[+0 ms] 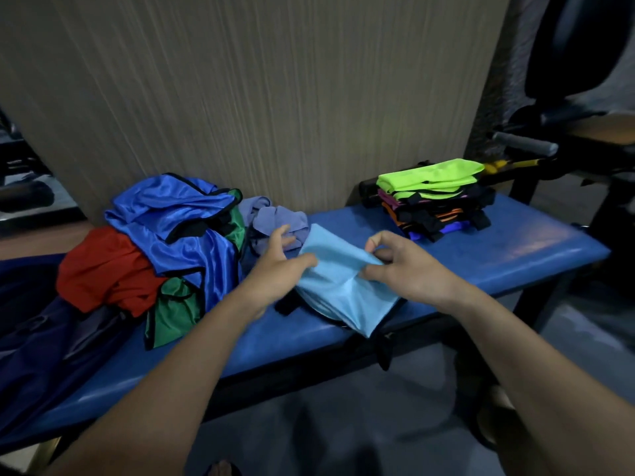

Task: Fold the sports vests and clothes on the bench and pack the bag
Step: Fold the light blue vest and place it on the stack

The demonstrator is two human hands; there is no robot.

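You are working along the blue bench (515,255), which is carrying everything: at its left end the dark blue bag (31,324) is lying slumped, and just beside that the unfolded heap (165,242) of red, royal blue and green vests is waiting, with a lilac garment (275,218) crumpled behind it against the wall. At the far right the folded stack (436,197), lime green on top, is sitting well apart from the heap.

Between them, at the front edge, you are folding the light blue vest (343,290). Its black trim is hanging over the bench lip, so pull the whole piece back onto the padding before creasing, or the slick cloth is likely to slide off.

Your right hand (412,269) is pinching the upper fold between thumb and curled fingers. Your left hand (278,266) is lying on the vest's left edge, thumb pressing the cloth, fingers loosely spread. Keep that left hand pinning while the right is drawing the fold taut and square; I judge the fabric is bunching at the centre, so smooth it flat first.
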